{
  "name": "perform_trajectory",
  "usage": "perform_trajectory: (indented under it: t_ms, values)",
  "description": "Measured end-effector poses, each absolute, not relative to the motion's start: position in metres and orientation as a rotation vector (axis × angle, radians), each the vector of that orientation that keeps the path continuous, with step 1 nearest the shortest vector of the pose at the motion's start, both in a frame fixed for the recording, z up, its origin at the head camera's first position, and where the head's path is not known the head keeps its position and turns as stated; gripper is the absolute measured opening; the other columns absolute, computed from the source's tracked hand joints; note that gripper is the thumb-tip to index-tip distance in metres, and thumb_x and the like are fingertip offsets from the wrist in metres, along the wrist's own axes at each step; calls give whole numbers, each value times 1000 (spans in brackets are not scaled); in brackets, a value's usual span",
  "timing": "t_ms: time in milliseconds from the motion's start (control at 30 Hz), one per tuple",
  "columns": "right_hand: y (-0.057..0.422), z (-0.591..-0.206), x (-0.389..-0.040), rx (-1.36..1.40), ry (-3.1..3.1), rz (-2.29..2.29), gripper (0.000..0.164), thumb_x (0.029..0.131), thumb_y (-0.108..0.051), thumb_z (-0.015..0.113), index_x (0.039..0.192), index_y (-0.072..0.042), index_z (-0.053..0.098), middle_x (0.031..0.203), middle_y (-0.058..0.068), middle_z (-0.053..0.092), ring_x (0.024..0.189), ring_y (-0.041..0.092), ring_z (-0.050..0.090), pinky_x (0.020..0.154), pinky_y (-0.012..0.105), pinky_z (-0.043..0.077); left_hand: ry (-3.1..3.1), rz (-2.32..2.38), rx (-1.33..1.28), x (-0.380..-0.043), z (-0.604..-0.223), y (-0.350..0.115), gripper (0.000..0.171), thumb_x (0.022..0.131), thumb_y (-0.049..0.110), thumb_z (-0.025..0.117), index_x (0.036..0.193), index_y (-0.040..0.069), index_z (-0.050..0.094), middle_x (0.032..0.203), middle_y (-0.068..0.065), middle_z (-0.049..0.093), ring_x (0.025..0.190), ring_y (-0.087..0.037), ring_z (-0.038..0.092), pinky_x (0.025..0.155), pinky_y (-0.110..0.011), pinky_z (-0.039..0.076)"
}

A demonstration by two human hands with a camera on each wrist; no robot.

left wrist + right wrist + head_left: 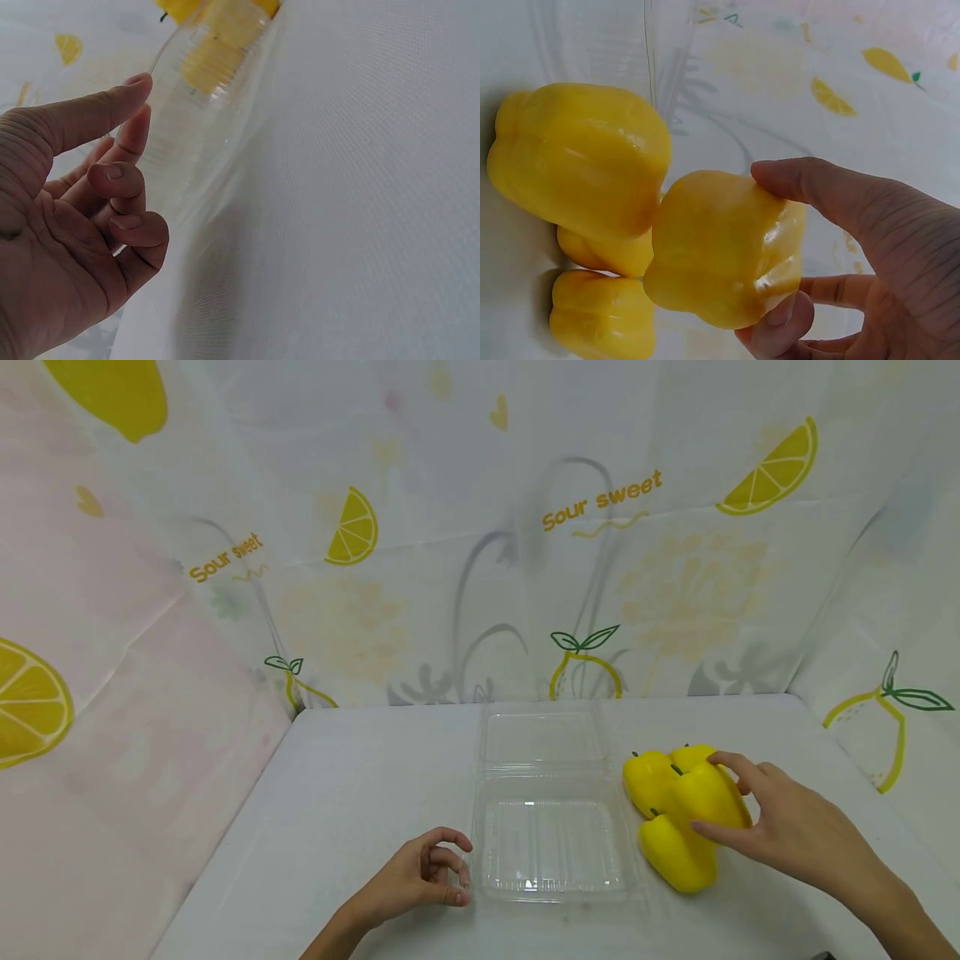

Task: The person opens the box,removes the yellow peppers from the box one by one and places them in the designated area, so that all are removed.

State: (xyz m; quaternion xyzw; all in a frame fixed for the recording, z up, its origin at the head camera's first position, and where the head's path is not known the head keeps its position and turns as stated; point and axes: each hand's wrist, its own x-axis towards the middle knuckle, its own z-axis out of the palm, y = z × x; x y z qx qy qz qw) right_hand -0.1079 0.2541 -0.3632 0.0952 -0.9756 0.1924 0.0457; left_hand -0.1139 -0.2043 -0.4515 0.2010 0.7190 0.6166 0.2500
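Note:
A clear plastic clamshell container (pixel 553 895) lies on the table with its lid (pixel 543 739) folded back, away from me. My left hand (pixel 420 877) is at its left edge. In the left wrist view, thumb and forefinger pinch the clear rim (pixel 154 64), while the other fingers curl loosely. To the right of the container, several yellow bell peppers with green stems sit bunched together. My right hand (pixel 802 827) grips one yellow bell pepper (pixel 720 247) between thumb and fingers. Another bell pepper (pixel 581 157) touches or nearly touches it. The nearest bell pepper (pixel 678 856) lies tilted in front.
A white cloth covers the table (pixel 360 777). Behind and beside it hang curtains (pixel 420 635) printed with lemons and "Sour sweet". A small dark object (pixel 822 956) shows at the bottom edge on the right.

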Motion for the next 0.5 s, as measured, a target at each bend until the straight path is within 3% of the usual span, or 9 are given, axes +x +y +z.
perform_trajectory:
  t_ms: [500]
  values:
    - [273,-370,-104,223,-3035,542,82,74,-62,77,131,-11,48,97,13,60,58,17,46,49,33,37,1965,1680,569,-115,-452,-204,61,81,8,81,129,-6,46,94,-10,70,62,-6,46,58,-17,40]
